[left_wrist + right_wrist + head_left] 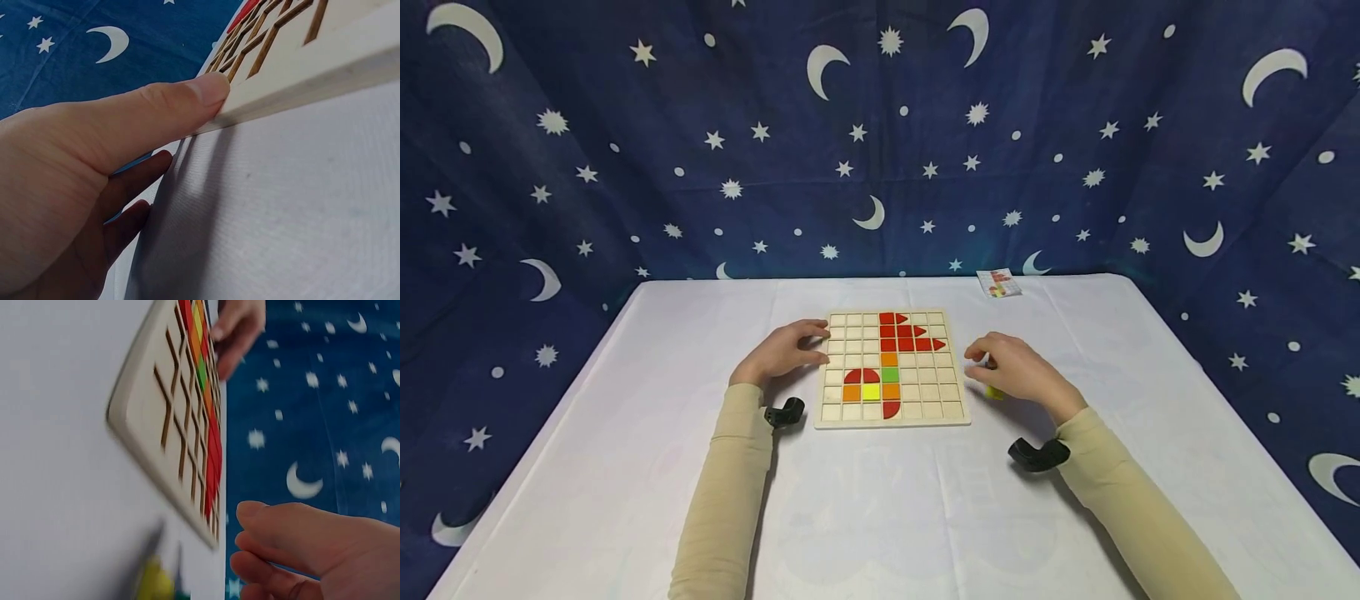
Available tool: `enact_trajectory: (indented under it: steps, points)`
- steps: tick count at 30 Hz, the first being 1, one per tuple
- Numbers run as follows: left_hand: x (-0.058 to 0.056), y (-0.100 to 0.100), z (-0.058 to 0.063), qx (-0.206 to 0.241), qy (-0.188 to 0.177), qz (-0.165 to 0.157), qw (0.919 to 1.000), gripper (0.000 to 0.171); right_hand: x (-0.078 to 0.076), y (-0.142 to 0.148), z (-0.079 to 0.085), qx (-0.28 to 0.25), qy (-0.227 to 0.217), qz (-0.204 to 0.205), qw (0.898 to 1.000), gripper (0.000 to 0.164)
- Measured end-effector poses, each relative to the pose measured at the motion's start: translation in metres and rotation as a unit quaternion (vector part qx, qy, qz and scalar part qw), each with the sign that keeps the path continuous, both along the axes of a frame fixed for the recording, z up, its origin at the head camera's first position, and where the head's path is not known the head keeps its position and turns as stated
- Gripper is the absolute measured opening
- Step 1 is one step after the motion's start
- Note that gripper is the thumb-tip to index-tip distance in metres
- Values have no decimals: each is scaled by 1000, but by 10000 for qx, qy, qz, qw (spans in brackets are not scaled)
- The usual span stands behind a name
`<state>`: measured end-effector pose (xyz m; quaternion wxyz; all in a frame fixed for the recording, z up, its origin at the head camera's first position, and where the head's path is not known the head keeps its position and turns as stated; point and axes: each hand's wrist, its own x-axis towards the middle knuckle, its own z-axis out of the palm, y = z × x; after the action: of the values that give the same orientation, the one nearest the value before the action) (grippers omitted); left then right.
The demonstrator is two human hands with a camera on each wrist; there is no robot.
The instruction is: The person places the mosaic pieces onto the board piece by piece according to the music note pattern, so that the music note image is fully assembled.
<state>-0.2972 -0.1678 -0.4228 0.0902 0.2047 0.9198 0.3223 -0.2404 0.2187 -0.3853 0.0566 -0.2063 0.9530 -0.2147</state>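
A square wooden grid board (925, 391) lies mid-table, with red, orange, yellow and green tiles set in some cells. My left hand (785, 348) is at its left edge. In the left wrist view the thumb (209, 89) touches the board's rim, while the other fingers are spread loosely away from it. Right of the board, my right hand (1018, 369) hovers with loosely bent fingers, a gap showing between thumb and forefinger and nothing seen in it. Below it lies a yellow piece (994, 392), mostly covered by the hand; in the right wrist view this yellow piece (154, 581) is blurred, with green beside it.
A small printed card (998, 283) with a coloured grid pattern lies at the table's back edge, right of the board. A white cloth covers the table (880, 517). Behind it hangs a dark blue curtain (775, 208) with moons and stars.
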Motion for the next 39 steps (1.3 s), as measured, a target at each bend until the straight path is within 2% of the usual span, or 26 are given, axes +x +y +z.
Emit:
enact_trajectory:
  steps: [5, 12, 23, 32, 39]
  points:
    - [-1, -1, -2, 29, 3, -32, 10000, 54, 2, 29, -2, -188, -55, -296, 9994, 31]
    - [-1, -1, -1, 54, -18, 6, 10000, 54, 4, 48, -3, -203, -111, -406, 9989, 32]
    - [0, 0, -2, 122, -89, 69, 9999, 54, 0, 46, -19, -172, -186, -508, 9984, 32]
    - [1, 1, 0, 121, -77, 78, 9999, 54, -1, 43, -28, -161, 142, -571, 9981, 28]
    - [2, 1, 0, 79, -43, 64, 9999, 53, -1, 42, -32, -250, 341, -466, 9980, 24]
